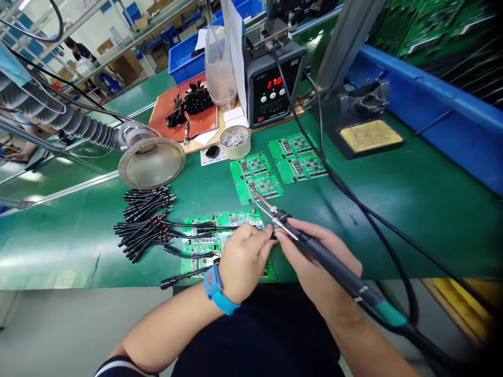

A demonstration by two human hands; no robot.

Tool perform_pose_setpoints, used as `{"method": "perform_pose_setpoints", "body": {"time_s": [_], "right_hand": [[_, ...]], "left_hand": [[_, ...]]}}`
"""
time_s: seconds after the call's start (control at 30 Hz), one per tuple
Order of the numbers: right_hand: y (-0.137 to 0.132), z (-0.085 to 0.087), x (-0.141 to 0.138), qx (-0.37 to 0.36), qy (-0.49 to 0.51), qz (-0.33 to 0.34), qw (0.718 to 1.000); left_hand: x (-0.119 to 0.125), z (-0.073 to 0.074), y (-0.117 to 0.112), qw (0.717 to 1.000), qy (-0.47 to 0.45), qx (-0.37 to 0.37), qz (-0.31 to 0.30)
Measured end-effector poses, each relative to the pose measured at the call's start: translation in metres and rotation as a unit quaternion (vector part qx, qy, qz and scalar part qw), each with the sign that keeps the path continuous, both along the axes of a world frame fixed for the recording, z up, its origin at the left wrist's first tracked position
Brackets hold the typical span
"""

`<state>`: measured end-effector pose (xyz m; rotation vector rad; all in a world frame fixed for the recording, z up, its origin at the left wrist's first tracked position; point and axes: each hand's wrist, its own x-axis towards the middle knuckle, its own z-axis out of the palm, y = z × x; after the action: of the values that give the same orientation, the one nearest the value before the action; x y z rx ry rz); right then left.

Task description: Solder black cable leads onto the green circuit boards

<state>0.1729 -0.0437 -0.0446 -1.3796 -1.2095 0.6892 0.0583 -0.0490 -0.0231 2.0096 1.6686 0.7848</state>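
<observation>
My right hand (pixel 320 256) is closed round a soldering iron (pixel 326 256) with a black handle. The iron's metal tip points up and left, above a green circuit board (pixel 257 178). Closed in a pinch, my left hand (pixel 244 256) grips a black cable (pixel 226 228) that runs out to its left. The fingertips of both hands meet at a small dark end of it, mostly hidden by the fingers. Beneath my left hand lies a green board panel (pixel 202 246) with several black cables across it. A bundle of loose black cables (pixel 137 241) lies left of the panel.
A soldering station (pixel 271 86) reading 370 stands at the back, near a solder tin (pixel 236 142). More boards (pixel 298 157) lie right of centre, before an iron stand with a yellow sponge (pixel 371 137). A fume extractor hood (pixel 151 162) hangs at left; the iron's cord (pixel 349 196) crosses the right side.
</observation>
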Motion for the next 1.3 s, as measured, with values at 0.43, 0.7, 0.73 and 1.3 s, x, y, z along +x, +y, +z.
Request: {"method": "perform_pose_setpoints", "body": {"time_s": [0.43,0.7,0.73,1.3], "right_hand": [[-0.010,-0.002,-0.027,-0.024,0.290,-0.129,0.948],[-0.029,-0.008,0.025,-0.097,0.190,-0.088,0.973],[-0.035,-0.011,0.035,-0.128,0.160,-0.080,0.976],[-0.057,-0.012,0.045,-0.214,-0.059,-0.088,0.971]], "left_hand": [[0.028,0.010,-0.002,0.838,-0.475,-0.234,0.130],[-0.022,0.012,-0.028,0.997,-0.013,-0.082,0.006],[-0.027,0.010,-0.033,0.995,0.026,-0.092,-0.016],[-0.019,-0.007,-0.047,0.977,0.191,-0.057,-0.073]]}}
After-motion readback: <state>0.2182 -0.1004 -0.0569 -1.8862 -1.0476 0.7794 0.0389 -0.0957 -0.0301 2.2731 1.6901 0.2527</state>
